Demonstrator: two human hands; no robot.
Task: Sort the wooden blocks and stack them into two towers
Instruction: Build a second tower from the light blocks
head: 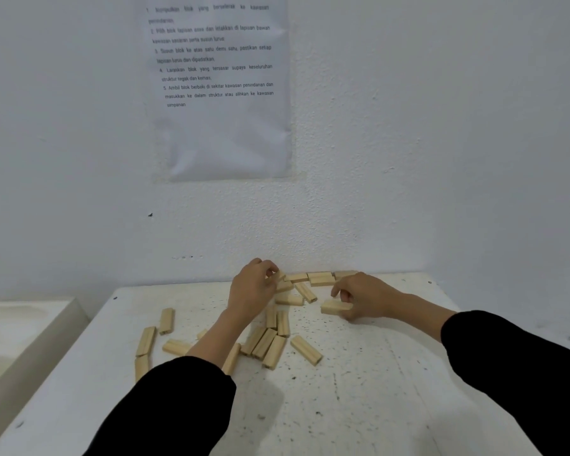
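Pinching is what both sets of fingers are doing: the left fingers (270,268) curl round the end of a block (279,276) at the back of the heap, and the right fingers (343,296) grip a second block (335,306) by its long sides, seemingly lifted just off the desk (375,390), though I cannot tell for sure. From my seat, the risk I watch most is the left hand (252,287). Its block touches neighbours in the row along the wall (321,278), so pulling it out could drag or flip them. The left sleeve (178,399) crosses above the loose blocks (267,343) nearer me, and a low sweep would scatter them toward the desk's left edge. No tower stands yet. Nearly all the blocks lie flat and mixed, so I judge a base laid amid this clutter would get knocked.
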